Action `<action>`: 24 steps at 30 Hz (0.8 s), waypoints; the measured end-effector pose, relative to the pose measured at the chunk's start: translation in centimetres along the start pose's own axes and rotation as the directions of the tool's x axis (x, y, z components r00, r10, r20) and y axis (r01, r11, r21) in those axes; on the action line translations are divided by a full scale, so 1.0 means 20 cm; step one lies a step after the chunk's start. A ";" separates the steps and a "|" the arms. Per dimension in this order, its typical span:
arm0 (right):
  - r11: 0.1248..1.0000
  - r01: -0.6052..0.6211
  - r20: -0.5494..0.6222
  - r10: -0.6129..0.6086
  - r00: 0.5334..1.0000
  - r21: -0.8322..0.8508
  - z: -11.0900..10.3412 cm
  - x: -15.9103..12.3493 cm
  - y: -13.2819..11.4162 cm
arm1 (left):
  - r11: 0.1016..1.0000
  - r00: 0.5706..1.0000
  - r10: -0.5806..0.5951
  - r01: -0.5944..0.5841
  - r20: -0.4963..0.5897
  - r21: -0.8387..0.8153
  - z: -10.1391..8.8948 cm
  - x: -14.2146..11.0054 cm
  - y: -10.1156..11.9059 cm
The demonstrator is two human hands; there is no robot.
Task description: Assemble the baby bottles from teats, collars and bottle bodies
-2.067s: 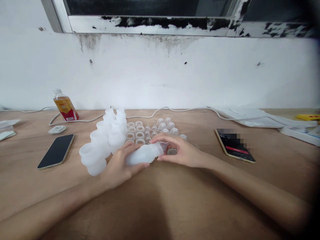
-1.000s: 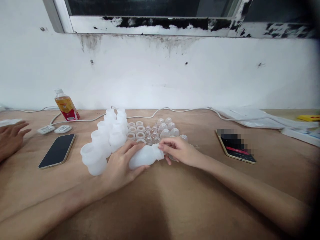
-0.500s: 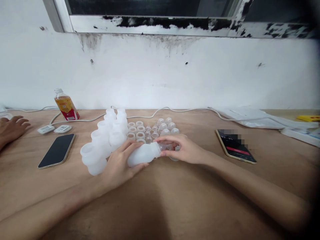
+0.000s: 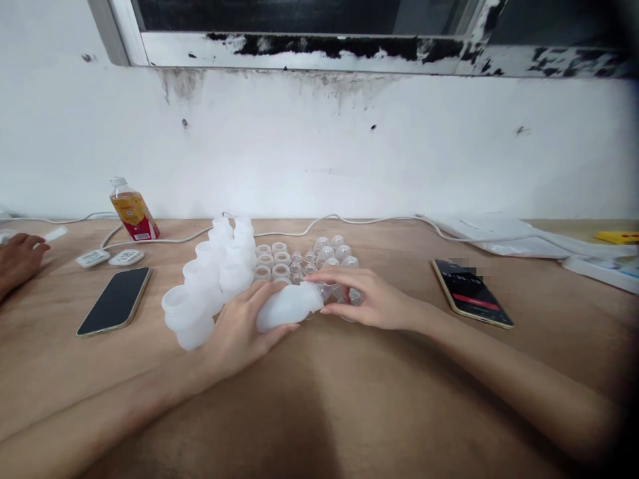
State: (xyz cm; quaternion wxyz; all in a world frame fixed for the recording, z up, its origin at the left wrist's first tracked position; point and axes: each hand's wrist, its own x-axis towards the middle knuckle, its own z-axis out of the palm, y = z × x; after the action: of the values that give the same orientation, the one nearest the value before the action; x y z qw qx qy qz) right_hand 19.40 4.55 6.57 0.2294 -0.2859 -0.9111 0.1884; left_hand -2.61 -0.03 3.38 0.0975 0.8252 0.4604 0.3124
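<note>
My left hand (image 4: 249,319) is closed around the body of a frosted white baby bottle (image 4: 284,307), tilted on its side with its neck to the right. The thumb and fingers of my right hand (image 4: 364,296) grip the white collar ring (image 4: 314,297) at the bottle's neck. A clear nipple (image 4: 327,291) pokes out of the ring between those fingers. Left of the bottle stand two rows of similar frosted bottles (image 4: 187,318), open at the top. Behind my hands lie white rings (image 4: 280,271), small clear nipples (image 4: 296,258) and clear domed caps (image 4: 325,253).
A phone (image 4: 114,301) lies left and another phone (image 4: 472,293) right. A drink bottle (image 4: 134,211), two white tags (image 4: 126,257) and a white cable (image 4: 294,233) are near the wall. Plastic bags (image 4: 504,236) lie back right. Another person's hand (image 4: 22,259) is at far left.
My right fingers have shifted slightly at the collar ring, while my left hand keeps its hold. The other person's hand has moved a little left, and a white strip shows beside it.
</note>
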 end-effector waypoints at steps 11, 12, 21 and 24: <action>0.979 -0.191 -0.001 0.192 0.981 0.064 0.05 0.01 -0.01 | 0.993 0.997 -0.065 0.069 0.048 -0.095 0.01 0.00 -0.02; 0.990 -0.141 -0.012 0.142 0.990 0.029 0.03 0.01 -0.02 | 0.989 0.996 -0.068 0.076 0.063 -0.130 0.00 0.01 -0.01; 0.992 -0.116 -0.044 0.118 0.992 0.051 0.07 -0.01 -0.03 | 0.978 0.991 -0.049 0.072 0.121 -0.197 -0.01 0.02 0.00; 0.957 -0.226 -0.068 0.241 0.968 0.181 0.11 -0.01 -0.05 | 0.996 0.998 0.012 -0.006 0.063 -0.087 0.01 0.00 -0.02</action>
State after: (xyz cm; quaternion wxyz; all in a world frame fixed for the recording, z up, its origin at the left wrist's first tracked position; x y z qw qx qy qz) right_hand 17.90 3.18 5.15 0.2700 -0.3788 -0.8400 0.2792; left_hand -2.77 0.21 3.07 0.1463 0.8318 0.4393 0.3062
